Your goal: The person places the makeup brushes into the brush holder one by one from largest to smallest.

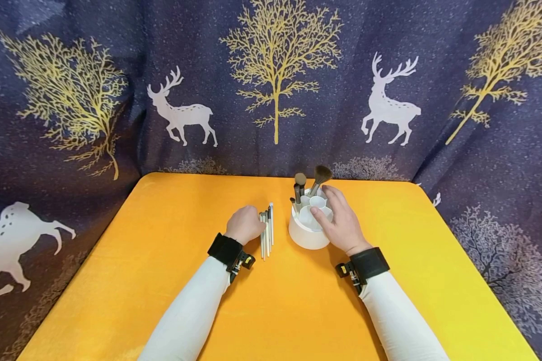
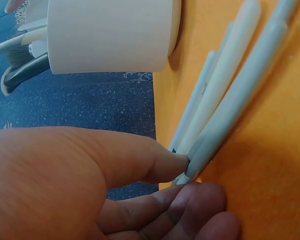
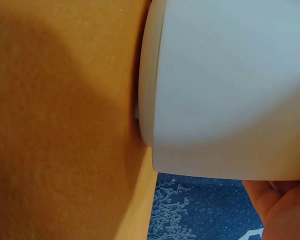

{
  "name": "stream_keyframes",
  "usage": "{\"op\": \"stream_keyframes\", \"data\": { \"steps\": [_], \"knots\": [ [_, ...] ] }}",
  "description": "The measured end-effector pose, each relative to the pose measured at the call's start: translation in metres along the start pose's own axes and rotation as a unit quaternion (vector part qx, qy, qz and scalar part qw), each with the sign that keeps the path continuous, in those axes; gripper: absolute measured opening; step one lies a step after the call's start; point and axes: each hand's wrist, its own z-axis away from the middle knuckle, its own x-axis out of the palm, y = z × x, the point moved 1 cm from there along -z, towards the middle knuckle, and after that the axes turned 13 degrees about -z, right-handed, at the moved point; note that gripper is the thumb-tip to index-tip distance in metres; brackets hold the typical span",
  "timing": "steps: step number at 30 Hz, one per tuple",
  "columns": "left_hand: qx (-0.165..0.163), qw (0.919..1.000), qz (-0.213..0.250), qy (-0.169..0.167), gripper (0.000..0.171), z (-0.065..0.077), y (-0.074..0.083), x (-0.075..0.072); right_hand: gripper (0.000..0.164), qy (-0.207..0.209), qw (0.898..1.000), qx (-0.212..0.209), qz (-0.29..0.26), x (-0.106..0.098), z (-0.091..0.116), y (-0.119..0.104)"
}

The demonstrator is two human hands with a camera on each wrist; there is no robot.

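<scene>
A white round brush holder (image 1: 310,235) with several compartments stands on the table. Dark-bristled makeup brushes (image 1: 322,174) rise from its back and left compartments. My right hand (image 1: 343,223) grips the holder's right side, thumb over the rim; in the right wrist view the holder's white wall (image 3: 225,90) hides most of the fingers. Left of the holder, several slim, pale-handled makeup brushes (image 1: 267,235) lie side by side. My left hand (image 1: 245,224) pinches one makeup brush (image 2: 235,105) near its head between thumb and index finger, its bristles hidden by the fingers.
A yellow-orange cloth (image 1: 162,301) covers the table. Behind and beside it hangs a dark blue curtain (image 1: 235,125) printed with deer and trees. Each wrist wears a black strap (image 1: 369,263) with a small camera.
</scene>
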Motion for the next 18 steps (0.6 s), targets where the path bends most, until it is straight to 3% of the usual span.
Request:
{"op": "stream_keyframes", "data": {
  "steps": [10,18],
  "knots": [
    [-0.007,1.0000,0.000,0.000,0.036,0.0003,0.0001,0.0003,0.068,0.000,1.000,-0.001,0.004,0.0000,-0.0003,-0.0003],
    [-0.014,0.9995,-0.028,0.009,0.028,0.0000,0.0034,0.0032,0.068,0.002,1.000,-0.006,0.002,0.0004,-0.0002,0.0016]
  ]
}}
